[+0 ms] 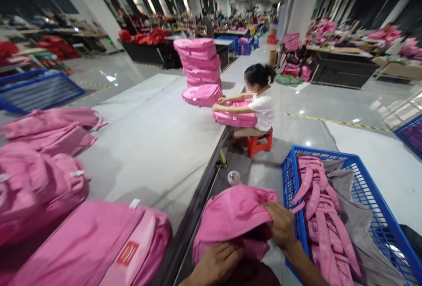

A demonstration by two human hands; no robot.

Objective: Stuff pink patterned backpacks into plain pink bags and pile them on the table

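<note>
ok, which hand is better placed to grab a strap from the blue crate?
Right. The right hand grips the pink bag at its edge beside the blue crate of straps; the left hand is farther away.

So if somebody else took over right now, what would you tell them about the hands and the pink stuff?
Left hand: under the pink bag piece on the lap, gripping its lower fabric.
Right hand: pinching its right edge, beside the blue crate.
Crate holds pink straps on grey cloth.
Done: pink backpacks lie on the table to the left.
Left: the piece in hand is still being worked; straps wait in the crate.
</note>
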